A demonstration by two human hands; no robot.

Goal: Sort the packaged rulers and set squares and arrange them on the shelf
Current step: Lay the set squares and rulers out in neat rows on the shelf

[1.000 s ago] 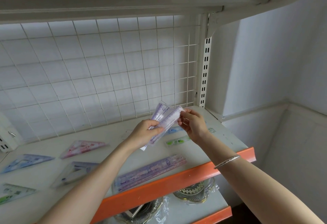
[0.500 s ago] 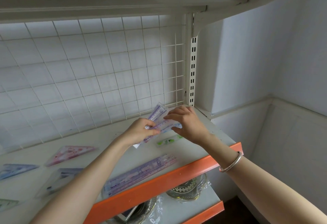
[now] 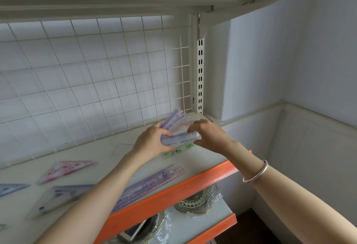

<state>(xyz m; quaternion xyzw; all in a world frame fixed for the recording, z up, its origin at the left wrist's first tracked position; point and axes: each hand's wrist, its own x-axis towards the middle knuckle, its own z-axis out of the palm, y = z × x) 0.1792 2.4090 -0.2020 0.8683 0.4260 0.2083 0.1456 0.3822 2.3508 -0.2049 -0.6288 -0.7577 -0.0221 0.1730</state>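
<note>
Packaged rulers (image 3: 171, 121) fan from the gripping left hand (image 3: 152, 143). Since a second ago both hands have dropped toward the 1 o'clock corner of the shelf (image 3: 197, 163), and the right hand (image 3: 209, 137) now pinches one clear ruler (image 3: 179, 139) crosswise, just above the green ruler (image 3: 176, 150). I judge this is sorting by type.

shelf deck (image 3: 208, 158): painted metal by the look, matt off-white
front lip (image 3: 173, 191): orange, slight sheen
back grid (image 3: 96, 81): thin white coated wire
ruler packs (image 3: 179, 139): clear glossy plastic sleeves
bracelet (image 3: 257, 174): shiny silver metal
</note>
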